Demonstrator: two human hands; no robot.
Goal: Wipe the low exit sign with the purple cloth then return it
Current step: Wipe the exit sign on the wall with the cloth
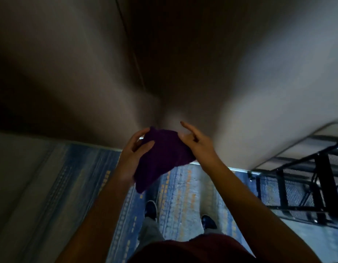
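1. Nearest the camera, a dark red shirt (192,249) is seen at the bottom edge, with two dark shoes (150,208) on the blue patterned carpet (183,196) below.
2. The purple cloth (160,158) is held between both hands in front of the body, above the carpet and close to the grey wall (240,92).
3. The cloth is gripped by the left hand (133,150), with thumb and fingers curled round its left side.
4. Its upper right edge is pinched by the right hand (197,141), while the forefinger is stretched out free.
5. The cloth is judged soft, light and limp; it is best bunched or folded into a pad and held by its middle.
6. No exit sign is seen in this view.
7. A black metal rack (297,179) is seen at the right.
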